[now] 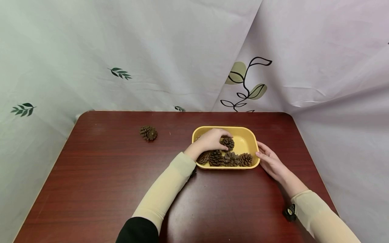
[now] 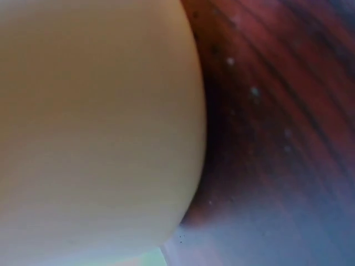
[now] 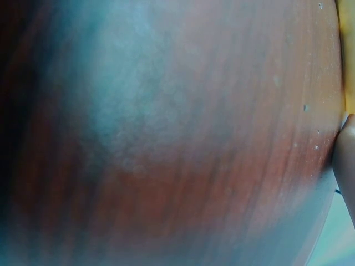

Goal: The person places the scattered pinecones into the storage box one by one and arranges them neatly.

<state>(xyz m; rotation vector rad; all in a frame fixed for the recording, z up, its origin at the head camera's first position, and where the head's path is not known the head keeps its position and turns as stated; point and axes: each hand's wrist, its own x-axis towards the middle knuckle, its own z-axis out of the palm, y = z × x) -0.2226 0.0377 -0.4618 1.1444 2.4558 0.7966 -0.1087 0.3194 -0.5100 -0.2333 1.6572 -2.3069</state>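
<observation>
My left hand [image 1: 210, 140] reaches over the left side of a yellow plastic tub [image 1: 243, 129]. Its thumb and fingers curl round a pine cone [image 1: 227, 143] inside the tub. Along the tub's near wall lie several more pine cones [image 1: 232, 159], and part of the left side is hidden under the hand. At the right wall my right hand [image 1: 271, 163] rests its fingers and thumb tip against the outside near the rim. The right wrist view catches a finger [image 3: 346, 160] beside the yellow wall. A pale sleeve [image 2: 100, 127] fills much of the left wrist view.
One pine cone [image 1: 148, 133] lies by itself on the dark red wooden table [image 1: 100, 175], to the left of the tub. A white curtain [image 1: 158, 44] with leaf prints hangs behind the table's far edge. A dark wrist device [image 1: 290, 212] sits under the right sleeve.
</observation>
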